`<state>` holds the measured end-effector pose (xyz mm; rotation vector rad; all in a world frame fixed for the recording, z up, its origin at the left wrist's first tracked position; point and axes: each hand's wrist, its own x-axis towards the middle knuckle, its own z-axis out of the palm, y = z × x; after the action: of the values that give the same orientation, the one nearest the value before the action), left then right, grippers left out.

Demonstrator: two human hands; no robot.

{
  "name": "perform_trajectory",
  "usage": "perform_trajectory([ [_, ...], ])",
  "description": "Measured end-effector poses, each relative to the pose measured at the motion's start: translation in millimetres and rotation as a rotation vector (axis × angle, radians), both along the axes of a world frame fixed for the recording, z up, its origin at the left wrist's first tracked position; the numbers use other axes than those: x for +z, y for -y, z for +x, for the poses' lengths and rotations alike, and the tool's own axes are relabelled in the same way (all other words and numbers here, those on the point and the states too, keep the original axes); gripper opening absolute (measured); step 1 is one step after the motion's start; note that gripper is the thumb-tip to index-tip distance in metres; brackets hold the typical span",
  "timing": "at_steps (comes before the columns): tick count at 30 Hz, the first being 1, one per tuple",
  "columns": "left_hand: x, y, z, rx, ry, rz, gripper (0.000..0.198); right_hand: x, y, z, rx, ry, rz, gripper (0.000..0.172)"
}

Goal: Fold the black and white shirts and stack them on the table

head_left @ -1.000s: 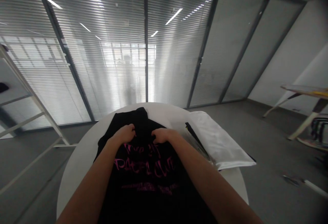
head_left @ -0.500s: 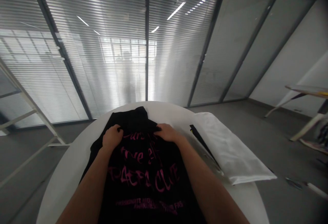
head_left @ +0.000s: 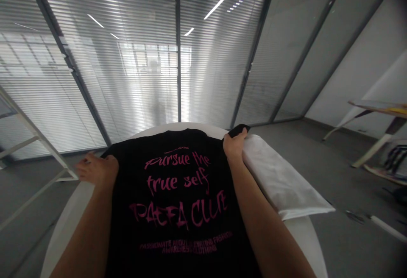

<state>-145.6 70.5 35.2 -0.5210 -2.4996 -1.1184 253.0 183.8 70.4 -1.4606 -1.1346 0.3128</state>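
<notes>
On white table (head_left: 302,240) | black T-shirt (head_left: 171,197) | left fingers (head_left: 83,167) open | right fingers (head_left: 238,136) pinch its edge | white cloth (head_left: 280,180) beside

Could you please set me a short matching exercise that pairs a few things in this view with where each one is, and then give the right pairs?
Column 1
1. Left hand
2. Right hand
3. Folded white cloth
4. Pink lettering

Column 2
A. Printed across the black T-shirt
B. Lying on the white round table, beside the right forearm
C. Gripping the upper right corner of the black T-shirt
D. At the left edge of the black T-shirt, fingers extended outward

Right pairs: 1-D, 2-C, 3-B, 4-A.
</notes>
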Motion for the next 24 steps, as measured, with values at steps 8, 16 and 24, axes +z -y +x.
perform_trajectory([
  [8,-27.2,-30,91,-0.989,-0.277,-0.529,0.05,-17.3,22,-53,0.606,0.616,-0.337,0.031],
  [16,-50.5,-33,90,-1.044,-0.252,-0.693,0.057,-62.8,27,-71,0.652,0.951,-0.438,0.05],
  [24,-48.8,-34,87,-1.048,-0.201,-0.716,0.059,-58.0,30,-66,0.693,0.985,-0.519,0.061],
])
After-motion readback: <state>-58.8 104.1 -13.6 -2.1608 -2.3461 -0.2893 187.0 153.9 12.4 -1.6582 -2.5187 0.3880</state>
